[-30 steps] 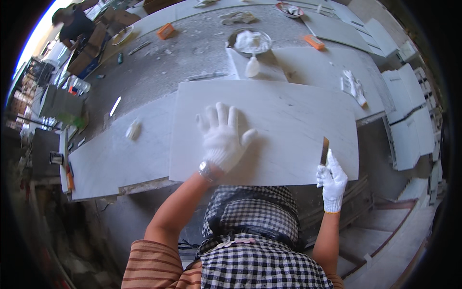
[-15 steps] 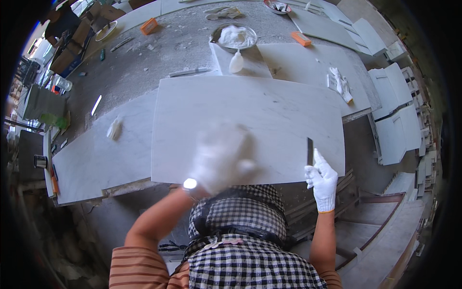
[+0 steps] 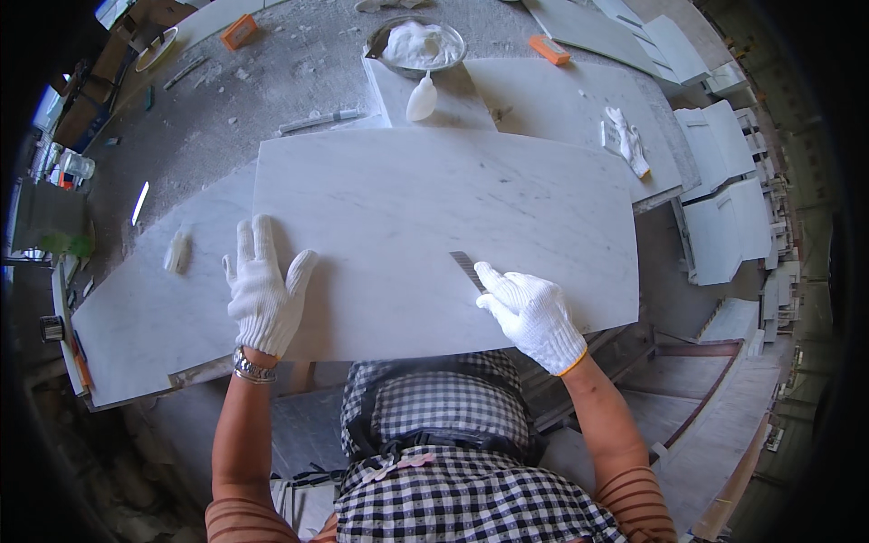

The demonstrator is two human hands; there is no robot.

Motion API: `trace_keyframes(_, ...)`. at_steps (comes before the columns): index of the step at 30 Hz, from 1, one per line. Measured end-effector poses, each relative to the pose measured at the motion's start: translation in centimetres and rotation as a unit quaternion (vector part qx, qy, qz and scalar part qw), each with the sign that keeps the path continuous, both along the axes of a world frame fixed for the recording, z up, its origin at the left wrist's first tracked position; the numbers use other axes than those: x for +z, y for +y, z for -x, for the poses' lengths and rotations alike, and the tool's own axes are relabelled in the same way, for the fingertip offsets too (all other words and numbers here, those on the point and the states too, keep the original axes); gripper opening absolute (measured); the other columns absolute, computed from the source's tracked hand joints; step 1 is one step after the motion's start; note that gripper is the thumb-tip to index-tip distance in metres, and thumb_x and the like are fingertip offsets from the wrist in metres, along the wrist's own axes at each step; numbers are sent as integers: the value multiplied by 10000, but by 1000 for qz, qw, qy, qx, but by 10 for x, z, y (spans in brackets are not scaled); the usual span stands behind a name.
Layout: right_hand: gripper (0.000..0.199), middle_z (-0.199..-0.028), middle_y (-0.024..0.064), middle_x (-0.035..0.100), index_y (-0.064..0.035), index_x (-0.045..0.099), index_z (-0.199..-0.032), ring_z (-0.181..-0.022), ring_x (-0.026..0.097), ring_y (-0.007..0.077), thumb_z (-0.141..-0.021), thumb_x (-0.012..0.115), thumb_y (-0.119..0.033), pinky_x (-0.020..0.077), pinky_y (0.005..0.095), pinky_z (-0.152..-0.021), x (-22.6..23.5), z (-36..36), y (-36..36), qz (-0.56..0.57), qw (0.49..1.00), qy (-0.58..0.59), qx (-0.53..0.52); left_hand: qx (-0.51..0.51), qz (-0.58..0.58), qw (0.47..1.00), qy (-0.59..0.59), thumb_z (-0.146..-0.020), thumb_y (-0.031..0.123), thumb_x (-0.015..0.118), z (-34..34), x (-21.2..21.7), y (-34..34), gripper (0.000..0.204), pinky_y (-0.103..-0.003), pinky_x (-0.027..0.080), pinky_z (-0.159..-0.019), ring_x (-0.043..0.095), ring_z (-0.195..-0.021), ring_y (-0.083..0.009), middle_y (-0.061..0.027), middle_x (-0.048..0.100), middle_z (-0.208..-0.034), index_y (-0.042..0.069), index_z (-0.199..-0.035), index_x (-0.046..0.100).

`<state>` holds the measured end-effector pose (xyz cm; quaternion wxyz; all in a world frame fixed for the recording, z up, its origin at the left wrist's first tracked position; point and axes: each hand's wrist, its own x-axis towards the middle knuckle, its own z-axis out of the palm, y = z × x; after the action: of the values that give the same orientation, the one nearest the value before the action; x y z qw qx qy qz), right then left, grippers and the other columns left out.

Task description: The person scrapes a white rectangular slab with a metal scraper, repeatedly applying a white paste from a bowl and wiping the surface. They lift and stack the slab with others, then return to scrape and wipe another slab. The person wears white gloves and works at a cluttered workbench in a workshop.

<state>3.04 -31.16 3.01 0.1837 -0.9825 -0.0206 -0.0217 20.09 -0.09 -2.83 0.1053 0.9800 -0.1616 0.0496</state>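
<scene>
A pale, grey-veined stone slab point(image 3: 425, 199) lies flat in front of me. At its left edge rests my left hand point(image 3: 265, 294), in a white knit glove, fingers spread and holding nothing. My right hand point(image 3: 532, 312), gloved the same way, grips a thin dark blade point(image 3: 467, 269) over the slab's right half. The blade's tip points away and to the left; its handle end is hidden in the fingers. Whether the blade touches the stone I cannot tell.
Beyond the slab stand a bowl of white paste point(image 3: 421, 45) and a white squeeze bottle point(image 3: 422, 98). Gloves point(image 3: 628, 143) lie at the right, orange boxes point(image 3: 549, 50) farther back. Another slab point(image 3: 136, 317) extends left. Stacked pale panels point(image 3: 724, 231) stand at the far right.
My left hand has moved from the slab's middle to its left edge. My right hand has come left and inward, and the blade has tipped from upright to slanting left. The view has shifted slightly.
</scene>
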Motion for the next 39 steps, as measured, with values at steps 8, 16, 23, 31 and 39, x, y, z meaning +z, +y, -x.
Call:
trace_keyframes(8, 426, -803, 130, 680, 9, 698, -1255, -689, 668, 272, -879, 771, -175, 532, 372, -605, 9, -17, -6, 9, 1000, 7, 29, 11, 24, 999, 42, -980, 557, 624, 2, 6, -1, 850, -523, 329, -1213, 403, -1464, -457, -301, 395, -1594, 16, -1583, 367)
trace_keyframes(16, 403, -781, 146, 656, -5, 700, -1259, -676, 656, 280, -887, 752, -152, 524, 387, -616, 7, -28, -2, 1, 998, 28, 51, 4, 32, 999, 30, -962, 566, 645, 2, 9, -3, 872, -541, 354, -1194, 433, -1437, -474, -334, 402, -1570, 3, -1571, 375)
trace_keyframes(23, 387, -779, 140, 662, -4, 702, -1251, -673, 659, 274, -901, 739, -166, 523, 391, -617, 16, -32, 3, -12, 996, 59, 63, 5, 16, 999, 32, -979, 556, 632, 3, 6, -2, 862, -509, 393, -1171, 417, -1452, -468, -301, 382, -1603, 20, -1593, 353)
trace_keyframes(31, 420, -785, 133, 677, -10, 690, -1282, -692, 668, 293, -908, 737, -196, 528, 394, -630, 26, -37, -3, 22, 997, 51, 54, 4, 20, 999, 29, -984, 565, 621, 2, 4, -1, 855, -512, 402, -1161, 425, -1448, -462, -303, 369, -1610, 32, -1596, 353)
trace_keyframes(39, 425, -910, 154, 740, 0, 690, -1309, -744, 693, 253, -911, 743, -141, 542, 378, -676, -3, -19, -19, -51, 998, 11, 20, 7, 51, 998, 36, -969, 551, 643, 2, 13, -5, 816, -570, 307, -1215, 452, -1408, -496, -349, 425, -1541, 12, -1540, 419)
